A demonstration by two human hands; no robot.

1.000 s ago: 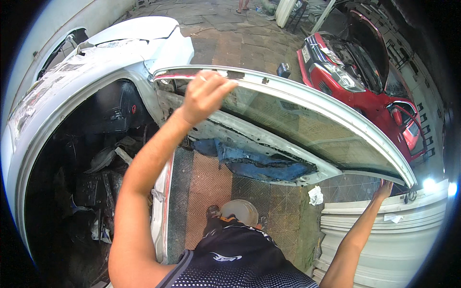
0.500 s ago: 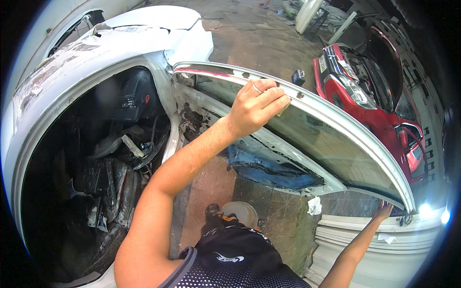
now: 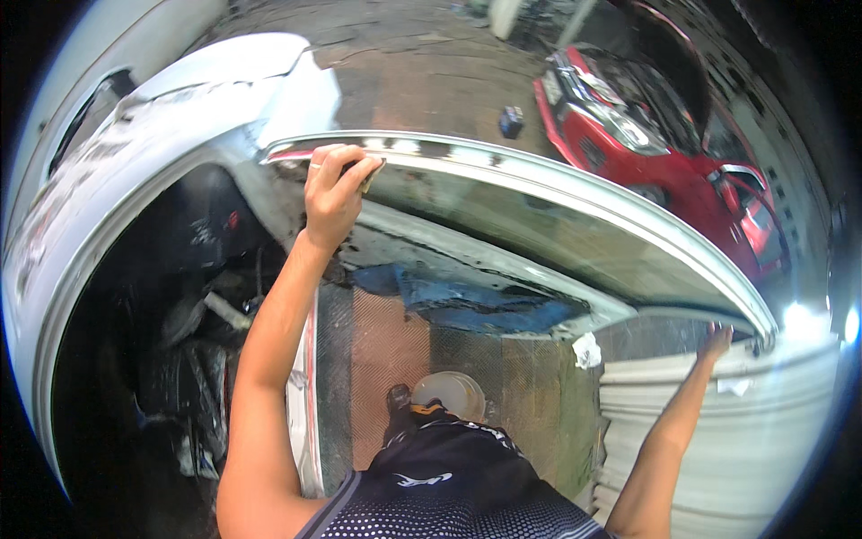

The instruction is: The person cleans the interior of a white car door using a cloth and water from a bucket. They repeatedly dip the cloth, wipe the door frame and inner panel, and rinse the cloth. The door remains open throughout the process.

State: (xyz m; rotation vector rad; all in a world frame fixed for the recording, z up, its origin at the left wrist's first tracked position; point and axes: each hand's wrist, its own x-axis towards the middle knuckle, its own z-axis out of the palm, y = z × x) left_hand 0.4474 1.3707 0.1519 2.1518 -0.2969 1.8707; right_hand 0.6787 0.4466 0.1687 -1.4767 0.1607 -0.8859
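A white car door (image 3: pixel 503 229) stands swung out from the white car body, with dark worn patches along its upper window frame. My left hand (image 3: pixel 330 193), a ring on one finger, is closed on a small yellowish-brown piece of sandpaper (image 3: pixel 370 172) and presses it to the frame near the hinge end. At the door's far right end, my right hand (image 3: pixel 716 341) grips the frame's edge; its fingers are partly hidden. Blue sheeting (image 3: pixel 485 301) hangs in the lower part of the door.
The car's dark opening (image 3: pixel 153 314) on my left holds loose parts. A round pale bucket (image 3: pixel 449 395) stands by my foot. Beyond the door are a red car (image 3: pixel 646 162) with its hood up and a small dark box (image 3: pixel 511 121). White ribbed panels (image 3: pixel 691 413) lie at right.
My left hand has slid left along the window frame toward the hinge end, carrying the sandpaper. My right hand stays at the door's right end. The view has shifted slightly.
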